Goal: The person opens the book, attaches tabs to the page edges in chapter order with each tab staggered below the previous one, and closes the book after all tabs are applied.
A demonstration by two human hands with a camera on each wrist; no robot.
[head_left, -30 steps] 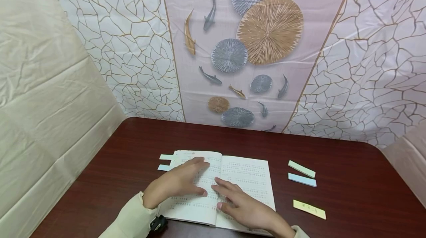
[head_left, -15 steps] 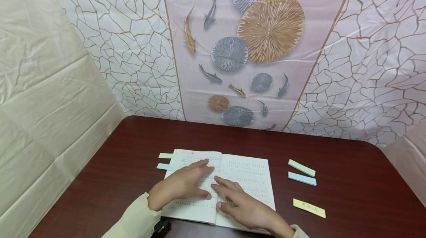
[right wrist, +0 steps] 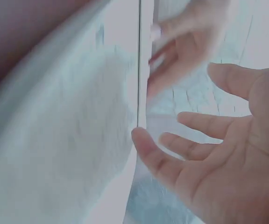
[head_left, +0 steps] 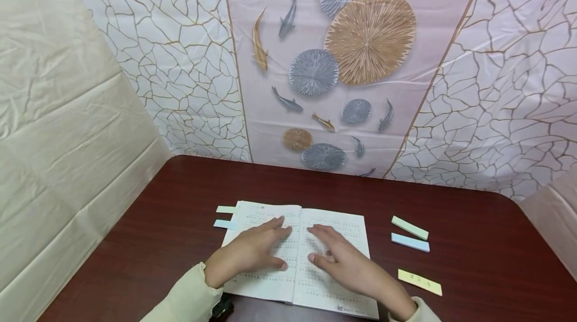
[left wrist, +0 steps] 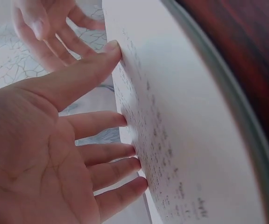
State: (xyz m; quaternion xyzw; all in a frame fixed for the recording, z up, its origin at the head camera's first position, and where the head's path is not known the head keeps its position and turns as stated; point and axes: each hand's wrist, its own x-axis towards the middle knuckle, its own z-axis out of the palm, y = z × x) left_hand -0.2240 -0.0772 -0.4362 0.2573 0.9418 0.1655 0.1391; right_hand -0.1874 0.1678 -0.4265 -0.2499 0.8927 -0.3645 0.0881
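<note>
An open book (head_left: 333, 229) of printed text lies flat on the dark red table (head_left: 478, 272). My left hand (head_left: 257, 249) lies on its left page with straight fingers; in the left wrist view the fingertips (left wrist: 125, 120) touch the paper (left wrist: 172, 140). My right hand (head_left: 344, 259) is spread over the right page, fingers straight and slightly lifted; in the right wrist view the thumb (right wrist: 148, 149) is at the page (right wrist: 69, 140) and the image is blurred. Neither hand holds anything.
Two sticky tabs, green (head_left: 225, 209) and blue (head_left: 223, 223), poke out from the book's left edge. Right of the book lie a green strip (head_left: 409, 228), a blue strip (head_left: 410, 242) and a yellow strip (head_left: 419, 282). A patterned backdrop (head_left: 315, 61) closes the far side.
My right hand has moved from the book's middle fold up and right onto the right page. The left hand has stayed on the left page.
</note>
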